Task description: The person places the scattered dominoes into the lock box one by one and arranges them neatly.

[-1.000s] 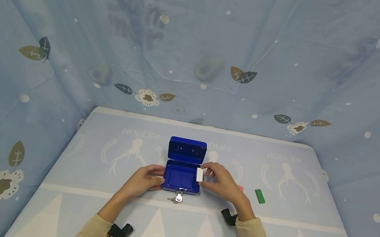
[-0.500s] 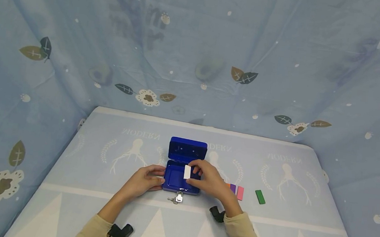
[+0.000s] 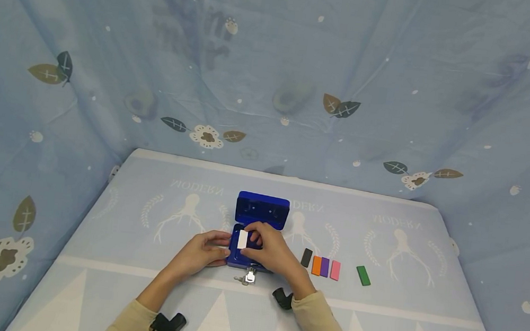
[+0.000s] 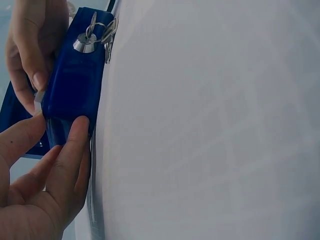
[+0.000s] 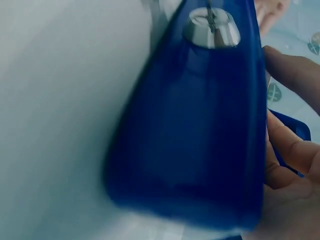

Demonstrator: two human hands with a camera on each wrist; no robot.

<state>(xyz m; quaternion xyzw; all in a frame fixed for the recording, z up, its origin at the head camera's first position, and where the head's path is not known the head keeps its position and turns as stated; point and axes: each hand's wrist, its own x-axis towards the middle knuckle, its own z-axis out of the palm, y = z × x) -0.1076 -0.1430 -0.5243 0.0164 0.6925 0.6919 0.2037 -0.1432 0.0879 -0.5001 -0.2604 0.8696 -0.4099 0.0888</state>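
Observation:
A small blue metal cash box (image 3: 260, 211) stands on the table with its lid raised. Keys (image 3: 240, 279) hang from the lock at its front; in the left wrist view the keys (image 4: 107, 37) dangle on a ring. My left hand (image 3: 200, 251) holds the box's left side, thumb near the rim and fingers against the outer wall. Between the thumb and fingers of my right hand (image 3: 272, 249) is a flat white rectangular block (image 3: 242, 239), over the left part of the box's inside. In the right wrist view the front wall (image 5: 190, 130) hides most of the block.
Right of the box lie black (image 3: 306, 258), orange (image 3: 316, 265), purple (image 3: 324, 267) and pink (image 3: 335, 270) blocks, with a green block (image 3: 363, 275) farther right. Patterned cloth (image 3: 273, 81) hangs behind the table.
My right hand has carried the white block leftward from the box's right edge to its left part, uncovering the coloured blocks. The left hand stays in place.

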